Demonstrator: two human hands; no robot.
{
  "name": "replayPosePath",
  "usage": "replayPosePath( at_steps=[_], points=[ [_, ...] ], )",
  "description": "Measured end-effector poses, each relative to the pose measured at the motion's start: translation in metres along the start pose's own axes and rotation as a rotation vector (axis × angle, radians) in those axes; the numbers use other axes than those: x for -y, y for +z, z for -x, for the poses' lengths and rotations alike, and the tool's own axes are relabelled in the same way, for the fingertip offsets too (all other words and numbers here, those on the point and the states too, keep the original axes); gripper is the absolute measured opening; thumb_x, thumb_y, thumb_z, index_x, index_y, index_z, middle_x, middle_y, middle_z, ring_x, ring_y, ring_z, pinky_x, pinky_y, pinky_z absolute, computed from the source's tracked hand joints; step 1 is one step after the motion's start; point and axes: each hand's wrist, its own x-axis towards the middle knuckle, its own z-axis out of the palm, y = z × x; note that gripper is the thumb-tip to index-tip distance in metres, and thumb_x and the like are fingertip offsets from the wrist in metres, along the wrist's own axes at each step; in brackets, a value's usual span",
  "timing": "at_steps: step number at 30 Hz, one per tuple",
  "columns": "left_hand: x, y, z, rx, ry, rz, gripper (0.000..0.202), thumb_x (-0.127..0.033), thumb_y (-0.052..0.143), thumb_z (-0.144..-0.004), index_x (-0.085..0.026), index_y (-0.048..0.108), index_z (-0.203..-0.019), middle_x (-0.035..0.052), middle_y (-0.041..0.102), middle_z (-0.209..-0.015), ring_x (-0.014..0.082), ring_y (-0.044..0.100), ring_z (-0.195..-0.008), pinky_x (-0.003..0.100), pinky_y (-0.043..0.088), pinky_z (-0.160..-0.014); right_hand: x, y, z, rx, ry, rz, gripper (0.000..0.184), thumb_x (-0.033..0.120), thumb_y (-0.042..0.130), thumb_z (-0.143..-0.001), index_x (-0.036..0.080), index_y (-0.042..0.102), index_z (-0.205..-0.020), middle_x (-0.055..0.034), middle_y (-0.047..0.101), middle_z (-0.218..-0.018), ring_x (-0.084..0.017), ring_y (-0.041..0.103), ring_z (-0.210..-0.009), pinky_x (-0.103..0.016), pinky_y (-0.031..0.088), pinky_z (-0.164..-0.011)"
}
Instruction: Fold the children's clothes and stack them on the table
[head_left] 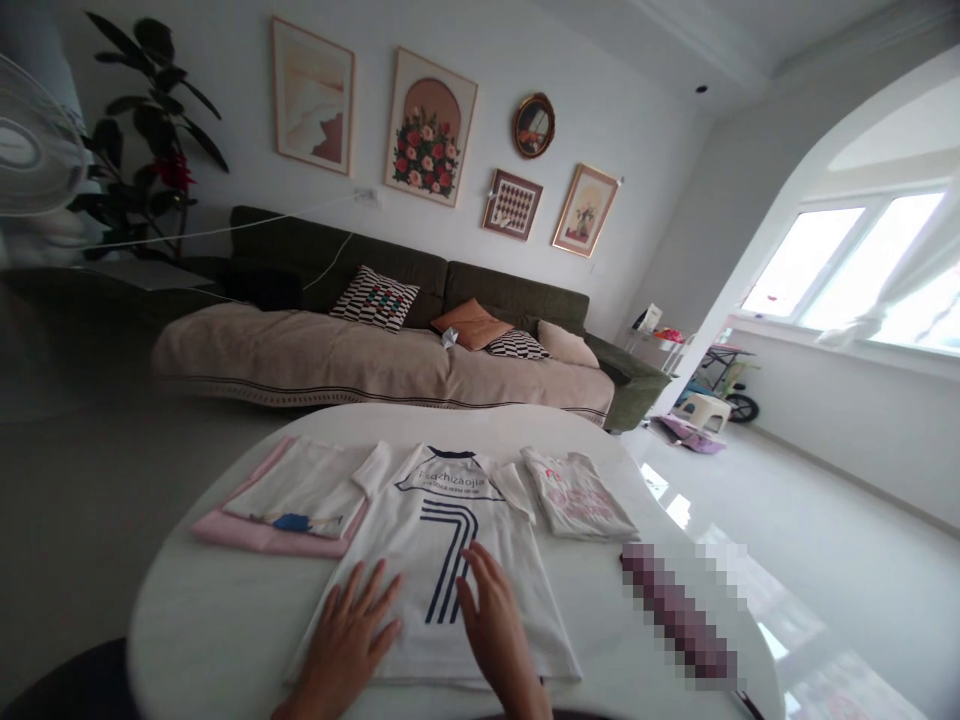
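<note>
A white T-shirt [420, 560] with a dark collar, dark lettering and a striped number 7 lies spread flat on the white oval table, its collar pointing away from me. On its lower left part rests my left hand [352, 620], palm down with the fingers spread. My right hand [491, 610] is over the number, fingers extended and thumb apart; whether it presses on the cloth I cannot tell. Left of the shirt sits a folded white shirt [307, 480] on top of a pink folded cloth [262, 532]. A folded white shirt with pink print [581, 495] lies to the right.
A pixelated purplish item [679, 615] is on the right side of the table [202, 610]. Beyond the table stands a long sofa [300, 350] with a beige cover and cushions. At the far left are a fan [30, 150] and a plant [150, 120].
</note>
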Motion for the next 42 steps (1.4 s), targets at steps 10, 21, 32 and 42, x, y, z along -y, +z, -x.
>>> replayPosePath(
  at_steps=[10,21,32,42],
  points=[
    [-0.025,-0.006,-0.013,-0.054,-0.141,-0.065,0.041,-0.033,0.046,-0.079,-0.032,0.054,-0.119,0.0059,0.04,-0.138,0.0357,0.027,-0.129,0.06,0.03,-0.095,-0.058,0.045,-0.037,0.077,0.247,0.324,0.051,0.041,0.027,-0.089,0.021,0.03,-0.136,-0.0078,0.032,-0.142,-0.027,0.018,-0.134,-0.051,0.021,-0.104],
    [-0.05,0.026,-0.15,-0.126,-0.077,-0.108,0.053,-0.05,0.038,-0.082,-0.033,0.035,-0.133,0.0068,0.03,-0.144,0.038,0.016,-0.132,0.057,0.016,-0.101,-0.061,0.038,-0.046,0.056,0.194,0.348,0.043,0.038,0.033,-0.088,0.024,0.046,-0.126,-0.0049,0.045,-0.134,-0.026,0.037,-0.124,-0.043,0.033,-0.098],
    [-0.045,0.033,-0.151,-0.102,-0.073,-0.128,0.056,-0.057,0.03,-0.083,-0.036,0.028,-0.134,0.0061,0.025,-0.146,0.0376,0.011,-0.133,0.057,0.012,-0.102,-0.125,-0.014,-0.173,0.132,0.319,0.412,0.017,0.017,0.046,-0.08,0.017,0.062,-0.083,-0.0063,0.065,-0.082,-0.016,0.06,-0.076,-0.024,0.04,-0.064],
    [-0.042,0.04,-0.149,-0.144,-0.069,-0.11,0.056,-0.056,0.031,-0.084,-0.036,0.025,-0.135,0.006,0.023,-0.146,0.0366,0.01,-0.133,0.057,0.012,-0.103,-0.08,0.034,-0.181,0.162,0.18,0.416,0.041,0.029,0.026,-0.089,0.029,0.041,-0.128,-0.0031,0.039,-0.137,-0.018,0.034,-0.125,-0.032,0.03,-0.096]
  ],
)
